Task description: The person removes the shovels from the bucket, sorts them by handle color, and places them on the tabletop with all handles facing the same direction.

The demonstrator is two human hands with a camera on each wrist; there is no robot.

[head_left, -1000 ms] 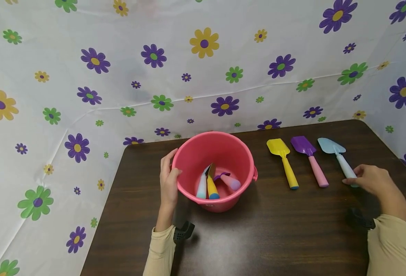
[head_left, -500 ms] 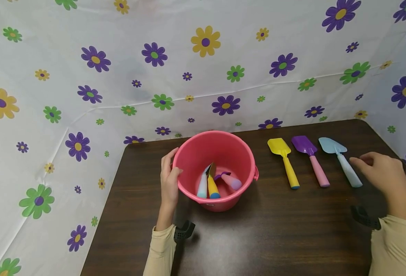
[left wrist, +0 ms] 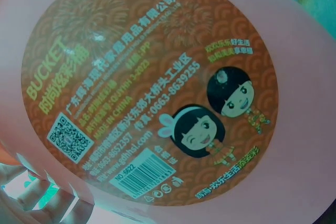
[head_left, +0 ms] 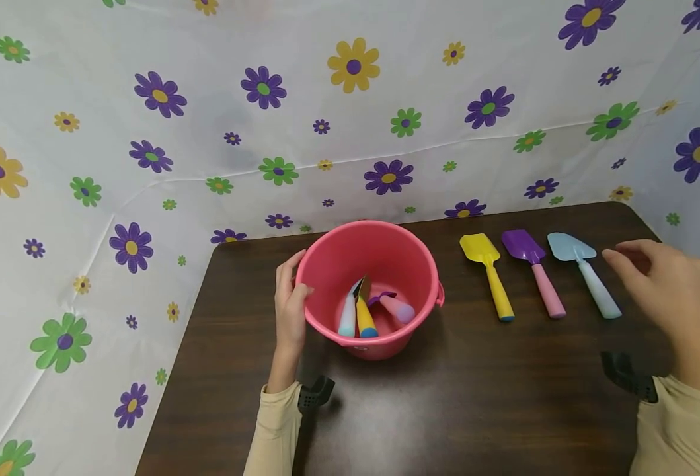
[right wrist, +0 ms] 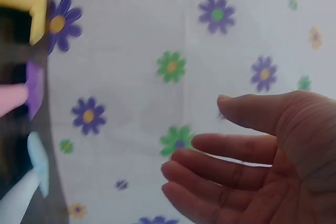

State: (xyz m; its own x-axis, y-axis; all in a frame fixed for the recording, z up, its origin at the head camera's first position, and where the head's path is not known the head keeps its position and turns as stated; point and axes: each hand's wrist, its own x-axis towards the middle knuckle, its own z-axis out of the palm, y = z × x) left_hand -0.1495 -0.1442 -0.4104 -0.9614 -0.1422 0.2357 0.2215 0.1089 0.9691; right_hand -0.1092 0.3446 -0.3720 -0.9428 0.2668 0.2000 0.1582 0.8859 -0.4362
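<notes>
1. Pink bucket is gripped at its left rim by the left hand, thumb over the edge; the right hand holds nothing, thumb and fingers loosely apart.
2. Light-blue trowel lies just left of the right hand, long axis slanting, blade far-left, handle near-right.
3. Dark wood-grain table beneath; flowered white sheet behind and at left.

Left hand grips pink bucket; three handled tools rest inside. Right hand hovers beside light-blue trowel.
</notes>
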